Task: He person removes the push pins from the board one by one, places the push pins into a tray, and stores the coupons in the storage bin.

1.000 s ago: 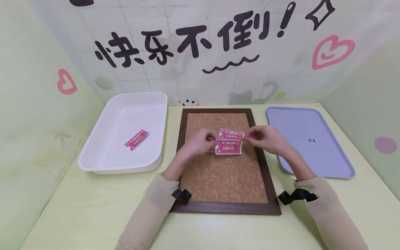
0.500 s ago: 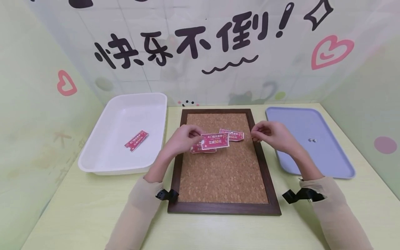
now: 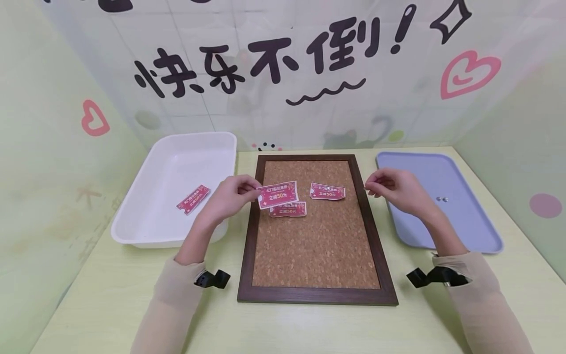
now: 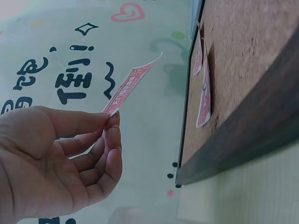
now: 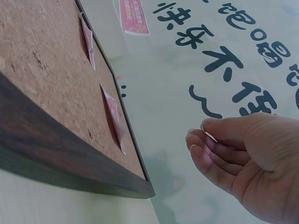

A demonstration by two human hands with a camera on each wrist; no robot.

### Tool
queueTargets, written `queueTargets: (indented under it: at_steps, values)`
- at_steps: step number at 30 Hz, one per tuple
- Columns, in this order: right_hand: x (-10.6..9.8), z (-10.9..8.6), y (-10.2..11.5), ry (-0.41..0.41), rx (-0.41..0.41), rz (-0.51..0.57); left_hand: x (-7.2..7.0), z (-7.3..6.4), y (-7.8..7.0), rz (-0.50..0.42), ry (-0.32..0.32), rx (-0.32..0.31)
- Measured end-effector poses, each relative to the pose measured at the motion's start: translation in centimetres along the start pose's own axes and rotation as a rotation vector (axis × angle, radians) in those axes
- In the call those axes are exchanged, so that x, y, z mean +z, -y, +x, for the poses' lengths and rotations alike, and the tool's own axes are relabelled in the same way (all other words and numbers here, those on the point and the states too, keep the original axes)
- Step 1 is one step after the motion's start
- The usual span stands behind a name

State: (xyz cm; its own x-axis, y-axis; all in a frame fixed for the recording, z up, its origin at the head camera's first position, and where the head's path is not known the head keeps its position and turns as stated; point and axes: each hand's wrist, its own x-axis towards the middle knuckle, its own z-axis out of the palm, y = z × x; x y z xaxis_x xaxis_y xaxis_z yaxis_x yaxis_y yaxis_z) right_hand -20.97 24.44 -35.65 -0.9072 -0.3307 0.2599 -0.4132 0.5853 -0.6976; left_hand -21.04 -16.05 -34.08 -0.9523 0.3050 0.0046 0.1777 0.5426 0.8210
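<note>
My left hand (image 3: pixel 231 196) pinches a pink-and-white paper coupon (image 3: pixel 277 194) by its left end, above the cork board's upper left. In the left wrist view the coupon (image 4: pixel 131 88) bends upward from between thumb and index finger. Beyond the board's right edge, my right hand (image 3: pixel 393 189) has thumb and index finger pressed together. The right wrist view shows a small silvery glint, apparently a thumbtack (image 5: pixel 203 126), at their tips, mostly hidden. Two coupons stay on the cork: one at left (image 3: pixel 289 212), partly covered by the held one, and one at right (image 3: pixel 326 194) with a tack (image 3: pixel 328 188).
The dark-framed cork board (image 3: pixel 316 255) lies mid-table. At left, a deep white bin (image 3: pixel 177 167) contains pink coupon paper (image 3: pixel 193 199). At right, a shallow blue tray (image 3: pixel 455 226) holds two small silver tacks (image 3: pixel 441 199). A printed wall sheet (image 3: pixel 265 113) stands behind.
The left hand has carried the coupon leftward from the board's middle, uncovering the two others. My right hand has let go of the coupon and moved slightly right, toward the blue tray.
</note>
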Motion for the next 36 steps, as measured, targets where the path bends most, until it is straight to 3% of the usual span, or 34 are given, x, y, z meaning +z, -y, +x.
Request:
queueTargets:
  at_steps: [12,23,32,36]
  values:
    - [-1.3,-0.8,-1.8,-0.037,0.018,-0.027,-2.9,-1.3,2.1,-0.040,-0.070,-0.054]
    - [-2.8,-2.1,-3.6,-0.080,0.051,-0.076,-5.5,-2.9,3.9,-0.042,-0.192,-0.064]
    - [-4.6,-2.6,-5.4,-0.147,0.095,-0.016,-7.6,-3.9,5.4,-0.011,-0.270,-0.148]
    - [-5.7,-3.0,-5.8,-0.183,0.143,-0.053,-8.3,-4.0,6.1,0.006,-0.289,-0.192]
